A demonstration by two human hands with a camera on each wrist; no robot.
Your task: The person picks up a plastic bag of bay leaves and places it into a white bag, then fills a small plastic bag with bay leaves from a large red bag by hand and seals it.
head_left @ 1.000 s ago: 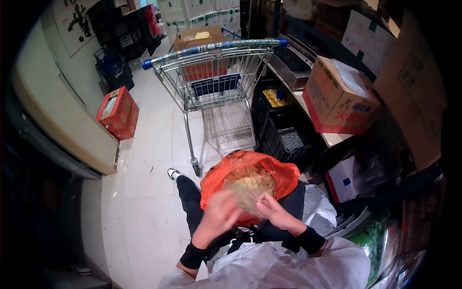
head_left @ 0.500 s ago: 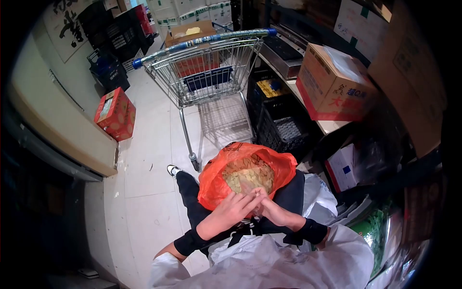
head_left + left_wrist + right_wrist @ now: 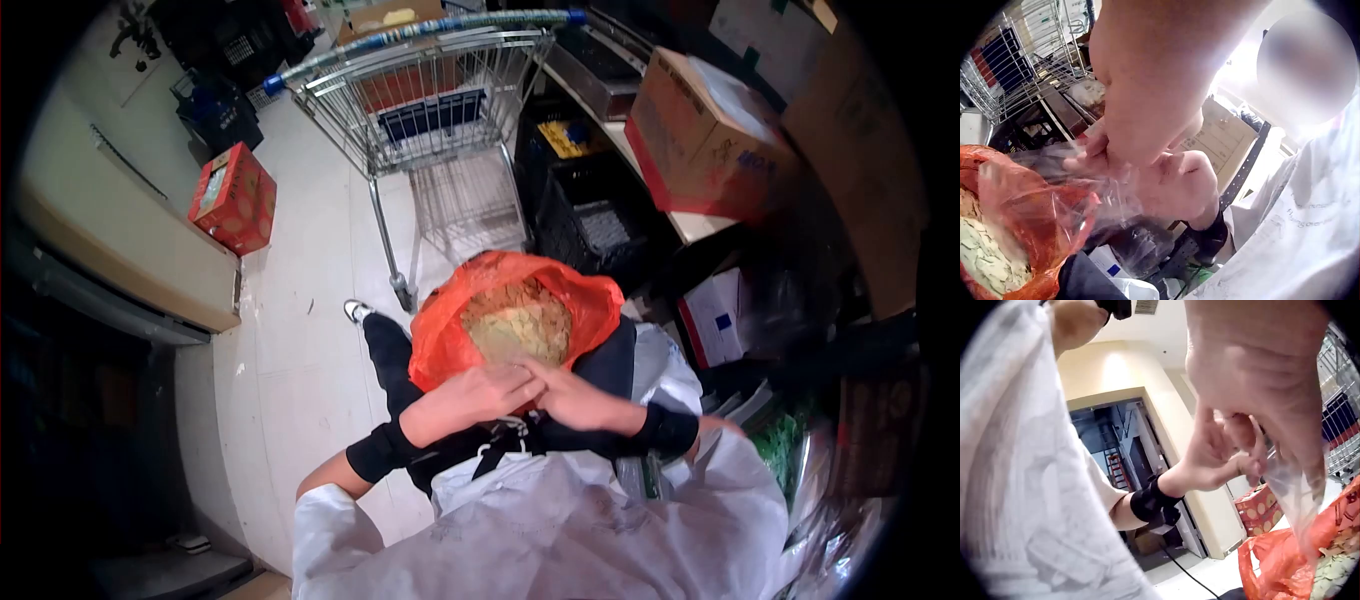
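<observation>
While the left hand (image 3: 472, 394) and right hand (image 3: 585, 402) pinch a clear plastic bag (image 3: 1294, 497) between curled fingers, it hangs close to the flakes (image 3: 515, 298) in an orange bag (image 3: 438, 338). Uneven pulling could tear such thin film, or a loose pinch let it slip. Both hands meet at the orange bag's near edge, forearms angled inward. Beyond the orange bag stands a shopping cart (image 3: 432, 118).
</observation>
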